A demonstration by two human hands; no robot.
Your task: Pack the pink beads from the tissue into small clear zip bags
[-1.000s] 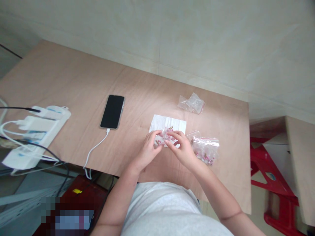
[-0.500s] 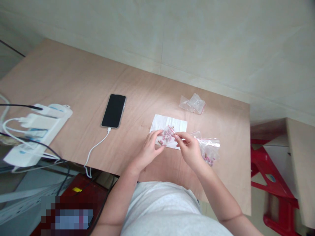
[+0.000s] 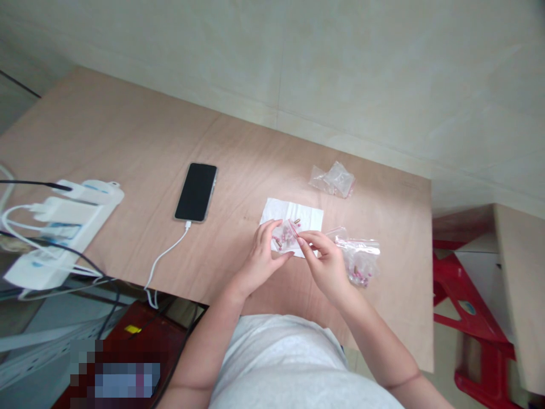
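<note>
A small clear zip bag with a pink-red zip strip is held over a white paper sheet. My right hand pinches the strip edge between thumb and fingertips. Curved around the bag's left side, my left hand has its fingertips on the upper edge and its thumb along the lower edge. Small pink and gold-coloured pieces show at the bag and on the paper; which lie inside is hard to tell. Right of my right hand lies a larger clear bag with similar small pieces in it.
Flat clear bags lie toward the wall. A phone on a white charging cable rests to the left. A power strip with several plugs sits at the left edge. A red stool stands right of the table.
My right hand has shifted slightly left with the bag's strip edge. My left thumb has moved right, along the bag's lower edge. The other things on the table stay put.
</note>
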